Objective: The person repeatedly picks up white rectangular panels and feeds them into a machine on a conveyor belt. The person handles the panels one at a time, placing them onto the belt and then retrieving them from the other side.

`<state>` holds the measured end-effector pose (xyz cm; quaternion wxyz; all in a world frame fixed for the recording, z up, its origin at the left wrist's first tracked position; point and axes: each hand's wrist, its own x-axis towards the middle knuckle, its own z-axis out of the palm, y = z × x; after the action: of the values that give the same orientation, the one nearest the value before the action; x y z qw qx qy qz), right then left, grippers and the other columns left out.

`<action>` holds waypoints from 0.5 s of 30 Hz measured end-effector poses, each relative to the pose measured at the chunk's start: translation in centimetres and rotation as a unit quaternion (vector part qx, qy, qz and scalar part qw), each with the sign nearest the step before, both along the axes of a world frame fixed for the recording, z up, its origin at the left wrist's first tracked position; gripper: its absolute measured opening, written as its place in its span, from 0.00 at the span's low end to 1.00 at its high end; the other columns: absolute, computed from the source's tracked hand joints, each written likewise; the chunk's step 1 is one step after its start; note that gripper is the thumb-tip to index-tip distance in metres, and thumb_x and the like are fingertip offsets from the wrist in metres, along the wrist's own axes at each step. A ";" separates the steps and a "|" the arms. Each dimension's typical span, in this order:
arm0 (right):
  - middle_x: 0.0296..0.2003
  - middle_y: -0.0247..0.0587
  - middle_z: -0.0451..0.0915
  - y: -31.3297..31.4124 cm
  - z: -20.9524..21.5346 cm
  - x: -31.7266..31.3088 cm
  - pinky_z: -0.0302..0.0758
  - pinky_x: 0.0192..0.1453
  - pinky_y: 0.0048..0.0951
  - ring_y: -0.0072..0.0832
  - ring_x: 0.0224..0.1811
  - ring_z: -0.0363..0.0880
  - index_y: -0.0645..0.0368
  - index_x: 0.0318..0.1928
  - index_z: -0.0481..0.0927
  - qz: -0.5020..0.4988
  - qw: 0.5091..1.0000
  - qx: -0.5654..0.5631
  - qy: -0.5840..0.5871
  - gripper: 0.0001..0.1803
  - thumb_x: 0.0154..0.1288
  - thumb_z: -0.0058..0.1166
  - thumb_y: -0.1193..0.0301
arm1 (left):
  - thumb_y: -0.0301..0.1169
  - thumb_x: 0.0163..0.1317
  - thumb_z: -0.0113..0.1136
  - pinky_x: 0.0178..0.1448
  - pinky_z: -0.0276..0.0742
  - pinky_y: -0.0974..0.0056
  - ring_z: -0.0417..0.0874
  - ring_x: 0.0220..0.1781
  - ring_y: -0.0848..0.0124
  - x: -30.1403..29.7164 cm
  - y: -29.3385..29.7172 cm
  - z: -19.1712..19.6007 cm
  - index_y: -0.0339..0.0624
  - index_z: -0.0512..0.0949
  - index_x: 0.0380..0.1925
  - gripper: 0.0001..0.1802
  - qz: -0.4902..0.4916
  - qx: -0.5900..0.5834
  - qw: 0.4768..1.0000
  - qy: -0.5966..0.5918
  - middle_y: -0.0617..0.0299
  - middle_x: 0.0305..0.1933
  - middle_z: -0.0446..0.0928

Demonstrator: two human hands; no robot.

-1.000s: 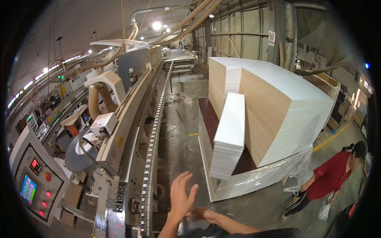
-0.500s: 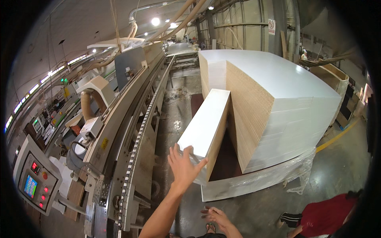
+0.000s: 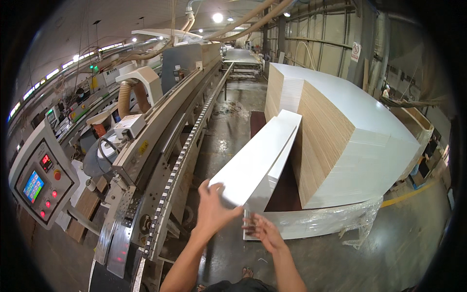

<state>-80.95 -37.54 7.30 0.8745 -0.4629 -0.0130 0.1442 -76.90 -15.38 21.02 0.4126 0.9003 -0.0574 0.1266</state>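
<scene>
A long narrow white board (image 3: 262, 155) lies slantwise on top of a low stack of like boards (image 3: 276, 176). Its near end sticks out to the left of the stack. My left hand (image 3: 214, 208) grips that near end, the fingers on its left edge and the thumb toward the right corner. Lower and to the right, my right hand (image 3: 265, 231) is open with its fingers spread, close to the stack's near end. The fingers are somewhat blurred, and nothing shows in them.
On the right stands a tall pile of large white-faced panels (image 3: 360, 104) with clear plastic wrap (image 3: 360, 219) about its base. A long machine with a toothed feed track (image 3: 182, 163) runs along the left. Its control panel (image 3: 44, 177) is at the near left.
The top board has shifted left and turned off the stack, with my left hand on its end. My right hand has risen toward the stack. The person in red at lower right is out of view.
</scene>
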 end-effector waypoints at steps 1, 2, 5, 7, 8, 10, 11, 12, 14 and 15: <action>0.63 0.51 0.83 0.7 0.9 1.4 0.83 0.63 0.43 0.41 0.59 0.87 0.64 0.74 0.69 -0.014 1.000 0.020 -0.005 0.32 0.83 0.55 0.55 | 0.48 0.44 0.83 0.74 0.76 0.47 0.71 0.75 0.35 -1.9 2.9 0.1 0.31 0.70 0.68 0.54 -0.010 -0.005 1.000 0.006 0.31 0.77 0.54; 0.63 0.51 0.83 1.4 1.2 3.3 0.83 0.64 0.44 0.41 0.60 0.86 0.64 0.74 0.70 -0.024 0.999 0.041 -0.009 0.31 0.83 0.54 0.55 | 0.47 0.43 0.86 0.74 0.77 0.45 0.68 0.77 0.41 -3.8 5.7 -0.6 0.38 0.68 0.70 0.56 -0.014 -0.006 1.000 -0.009 0.38 0.78 0.53; 0.63 0.49 0.82 4.8 2.7 7.2 0.80 0.67 0.45 0.40 0.63 0.83 0.65 0.73 0.70 -0.054 0.994 0.096 -0.027 0.30 0.83 0.55 0.58 | 0.36 0.40 0.91 0.74 0.77 0.48 0.66 0.78 0.49 -10.4 14.2 -1.4 0.44 0.65 0.75 0.61 -0.045 -0.115 0.992 0.001 0.43 0.80 0.51; 0.64 0.48 0.81 8.4 3.9 7.9 0.77 0.70 0.45 0.39 0.66 0.81 0.66 0.72 0.71 -0.080 0.993 0.088 -0.027 0.28 0.81 0.57 0.62 | 0.31 0.42 0.90 0.74 0.77 0.47 0.67 0.78 0.51 -15.0 18.7 -3.5 0.44 0.62 0.77 0.62 -0.034 -0.303 0.952 0.028 0.46 0.80 0.53; 0.64 0.48 0.80 10.7 4.7 7.5 0.76 0.72 0.44 0.38 0.67 0.80 0.67 0.71 0.71 -0.096 0.993 0.066 -0.023 0.27 0.80 0.58 0.65 | 0.28 0.44 0.89 0.74 0.77 0.46 0.67 0.78 0.51 -17.1 20.4 -4.3 0.42 0.60 0.78 0.61 -0.015 -0.438 0.897 0.054 0.47 0.81 0.52; 0.64 0.44 0.81 16.3 5.5 4.0 0.75 0.74 0.42 0.38 0.66 0.80 0.68 0.70 0.72 -0.111 0.993 0.048 -0.018 0.26 0.75 0.60 0.75 | 0.19 0.51 0.82 0.72 0.80 0.53 0.76 0.72 0.55 -21.1 22.5 -5.9 0.39 0.58 0.78 0.57 0.088 -0.541 0.836 0.018 0.48 0.74 0.67; 0.63 0.44 0.81 18.8 4.7 2.6 0.76 0.73 0.43 0.38 0.65 0.80 0.67 0.70 0.72 -0.103 0.994 0.042 -0.022 0.26 0.75 0.60 0.76 | 0.17 0.52 0.80 0.71 0.80 0.54 0.78 0.70 0.57 -22.9 23.4 -8.7 0.37 0.58 0.78 0.55 0.136 -0.580 0.803 0.014 0.48 0.71 0.71; 0.62 0.43 0.81 21.2 3.8 1.2 0.77 0.72 0.43 0.38 0.65 0.80 0.66 0.69 0.73 -0.099 0.994 0.037 -0.027 0.25 0.76 0.60 0.76 | 0.16 0.53 0.79 0.70 0.81 0.56 0.81 0.68 0.58 -24.6 24.2 -11.3 0.35 0.58 0.78 0.54 0.181 -0.616 0.767 0.010 0.48 0.69 0.75; 0.60 0.42 0.82 25.8 0.4 -1.4 0.80 0.68 0.44 0.37 0.63 0.82 0.65 0.68 0.73 -0.034 0.999 0.003 0.008 0.24 0.75 0.61 0.77 | 0.14 0.57 0.73 0.67 0.83 0.60 0.87 0.62 0.64 -28.6 26.0 -15.6 0.32 0.69 0.70 0.40 0.250 -0.622 0.742 -0.007 0.49 0.62 0.84; 0.59 0.42 0.82 27.8 -1.5 -2.4 0.82 0.65 0.45 0.37 0.62 0.82 0.64 0.68 0.74 -0.006 1.000 -0.010 0.024 0.24 0.75 0.61 0.77 | 0.14 0.58 0.71 0.67 0.83 0.60 0.87 0.62 0.63 -31.2 27.1 -17.4 0.32 0.71 0.69 0.37 0.281 -0.626 0.727 -0.020 0.50 0.62 0.85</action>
<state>-83.34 -9.69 5.81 0.8708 -0.4680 0.0122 0.1501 -108.11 11.76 3.62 0.8272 0.4096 0.2822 0.2615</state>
